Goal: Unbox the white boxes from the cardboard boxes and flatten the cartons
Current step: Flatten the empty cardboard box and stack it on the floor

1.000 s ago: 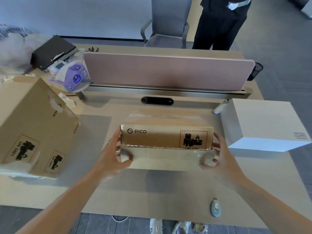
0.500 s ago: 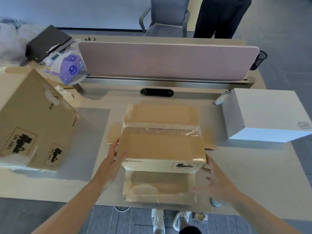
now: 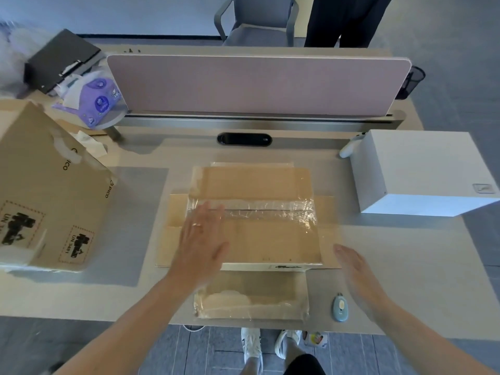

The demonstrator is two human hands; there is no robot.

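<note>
A flattened brown carton (image 3: 270, 239) with clear tape across it lies flat on the desk in front of me, one flap hanging toward the near edge. My left hand (image 3: 201, 239) presses on its left part with straight fingers. My right hand (image 3: 357, 269) is spread with straight fingers just off the carton's right edge; whether it touches the desk I cannot tell. A white box (image 3: 422, 171) stands on the desk at the right. A second brown carton (image 3: 46, 196), still boxed up and tilted, sits at the left.
A pink divider screen (image 3: 257, 82) runs across the back of the desk (image 3: 405, 266). A small blue cutter (image 3: 339, 307) lies near the front edge at the right. A purple tissue pack (image 3: 94, 101) and black clipboard (image 3: 62, 60) sit back left. A person stands behind a chair (image 3: 257, 20).
The carton went from standing upright between both hands to lying collapsed flat on the desk. My left hand moved onto its top; my right hand let go and moved off to the right.
</note>
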